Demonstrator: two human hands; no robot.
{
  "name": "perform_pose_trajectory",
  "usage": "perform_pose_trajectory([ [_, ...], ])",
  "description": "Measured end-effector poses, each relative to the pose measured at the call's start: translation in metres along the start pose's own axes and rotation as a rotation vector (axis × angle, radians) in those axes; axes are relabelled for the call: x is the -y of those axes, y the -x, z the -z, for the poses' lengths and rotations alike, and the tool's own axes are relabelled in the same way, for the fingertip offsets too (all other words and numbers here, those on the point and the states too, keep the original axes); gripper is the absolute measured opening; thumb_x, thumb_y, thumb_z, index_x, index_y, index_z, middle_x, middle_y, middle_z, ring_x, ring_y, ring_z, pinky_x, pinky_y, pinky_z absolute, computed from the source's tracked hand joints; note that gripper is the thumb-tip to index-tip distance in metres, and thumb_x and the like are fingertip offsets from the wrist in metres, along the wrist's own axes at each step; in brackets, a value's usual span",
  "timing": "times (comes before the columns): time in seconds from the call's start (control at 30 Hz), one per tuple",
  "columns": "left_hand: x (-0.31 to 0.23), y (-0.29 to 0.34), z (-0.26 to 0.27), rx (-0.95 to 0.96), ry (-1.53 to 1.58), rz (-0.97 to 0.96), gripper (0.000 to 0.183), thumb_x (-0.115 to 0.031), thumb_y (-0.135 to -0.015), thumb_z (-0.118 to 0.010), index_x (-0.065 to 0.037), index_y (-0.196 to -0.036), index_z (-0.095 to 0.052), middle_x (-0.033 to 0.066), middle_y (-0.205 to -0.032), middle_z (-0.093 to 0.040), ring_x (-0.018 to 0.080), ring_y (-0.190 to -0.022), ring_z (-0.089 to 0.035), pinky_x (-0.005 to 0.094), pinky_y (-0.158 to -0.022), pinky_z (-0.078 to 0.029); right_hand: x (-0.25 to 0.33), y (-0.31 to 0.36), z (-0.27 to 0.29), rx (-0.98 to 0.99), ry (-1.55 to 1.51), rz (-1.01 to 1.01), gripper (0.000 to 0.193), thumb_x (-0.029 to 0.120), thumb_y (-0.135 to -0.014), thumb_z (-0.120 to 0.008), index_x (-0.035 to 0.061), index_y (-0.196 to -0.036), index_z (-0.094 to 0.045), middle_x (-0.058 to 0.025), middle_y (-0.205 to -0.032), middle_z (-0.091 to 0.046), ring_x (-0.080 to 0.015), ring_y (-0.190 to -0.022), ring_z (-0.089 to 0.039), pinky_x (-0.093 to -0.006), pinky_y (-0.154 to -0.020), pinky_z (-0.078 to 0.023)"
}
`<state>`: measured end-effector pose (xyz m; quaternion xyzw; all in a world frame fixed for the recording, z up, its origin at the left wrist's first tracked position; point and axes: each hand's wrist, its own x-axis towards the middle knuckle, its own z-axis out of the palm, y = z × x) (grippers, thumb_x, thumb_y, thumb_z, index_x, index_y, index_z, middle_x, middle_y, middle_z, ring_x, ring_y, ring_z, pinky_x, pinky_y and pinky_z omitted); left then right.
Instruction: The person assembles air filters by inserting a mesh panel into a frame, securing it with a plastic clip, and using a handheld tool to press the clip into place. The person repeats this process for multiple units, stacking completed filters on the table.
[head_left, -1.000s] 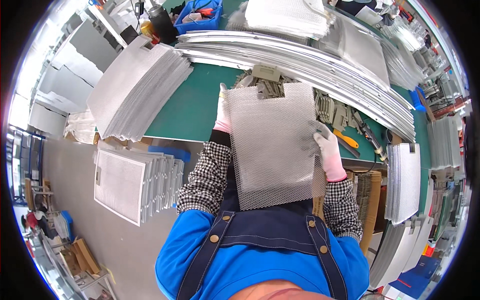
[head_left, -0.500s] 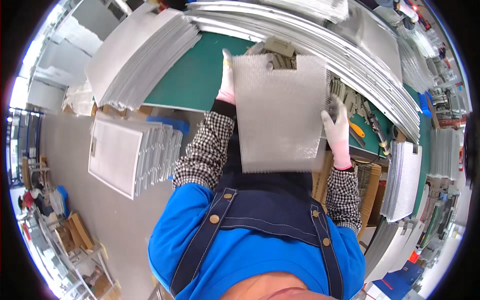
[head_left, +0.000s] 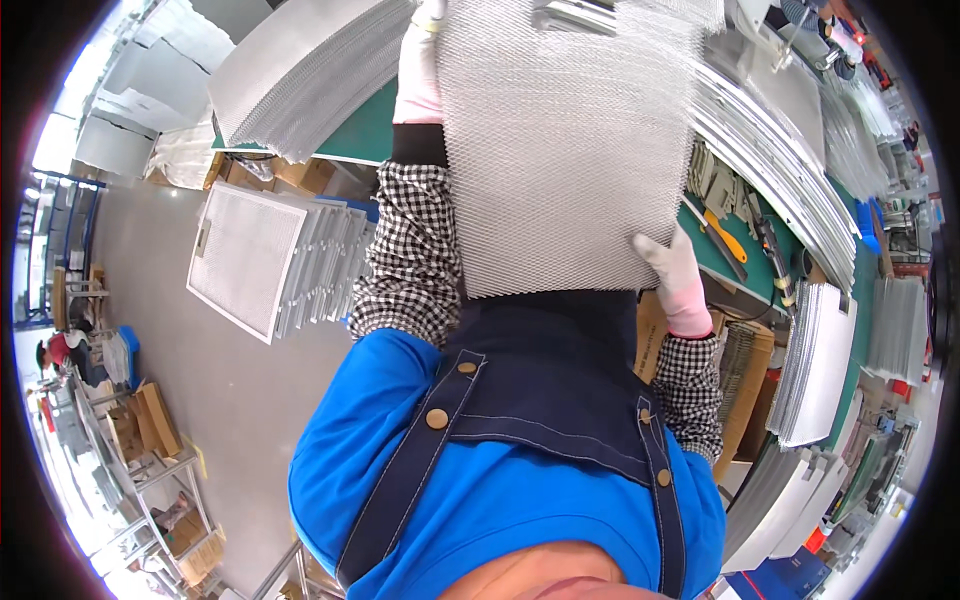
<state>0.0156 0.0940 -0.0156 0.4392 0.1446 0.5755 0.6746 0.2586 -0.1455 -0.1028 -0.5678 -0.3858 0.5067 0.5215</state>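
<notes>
A silver expanded-metal mesh sheet (head_left: 565, 170) is raised in front of me, tilted, its near edge by my waist. My left hand (head_left: 419, 75), in a white and pink glove, is closed on its left edge near the top; some fingers are hidden behind the sheet. Lower on the right edge, my right hand (head_left: 680, 275) grips it, thumb on the near face and fingers behind. Near the sheet's far end is a cut-out with metal strips showing around it.
A tall stack of mesh sheets (head_left: 300, 80) stands at the far left, with framed mesh panels (head_left: 250, 260) below. Right of the sheet, an orange-handled tool (head_left: 727, 236), a slim dark tool (head_left: 768, 255) and small grey-green parts (head_left: 715, 185) lie on the green bench. Long metal profiles (head_left: 780, 160) curve behind.
The mesh sheet has risen and come closer to the view, covering more of the bench. My left hand has moved up and away; my right hand is now lower along the right edge.
</notes>
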Motion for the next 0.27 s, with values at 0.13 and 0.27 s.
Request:
perform_pose_trajectory([
  [0.13,0.061,0.020,0.030,0.123,0.068,0.244,0.063,-0.043,-0.095,-0.070,-0.005,-0.143,-0.052,0.0070,-0.131,-0.064,0.0179,-0.111,-0.063,0.0361,-0.094,-0.053,-0.055,0.022,0.026,-0.210,0.124,-0.039,0.053,0.022,-0.088,-0.080,-0.0051,-0.129,-0.061,-0.0079,-0.120,-0.070,-0.0174,-0.107,-0.065,-0.0330,-0.099,-0.050],
  [0.27,0.083,0.035,0.002,0.577,-0.097,0.103,0.083,-0.049,-0.087,-0.077,-0.005,-0.150,-0.045,0.0099,-0.151,-0.049,0.0250,-0.135,-0.052,0.0376,-0.110,-0.044,-0.127,0.046,0.047,-0.265,0.251,-0.032,0.051,0.019,-0.088,-0.079,-0.0032,-0.131,-0.062,-0.0084,-0.127,-0.069,-0.0192,-0.116,-0.064,-0.0346,-0.106,-0.047],
])
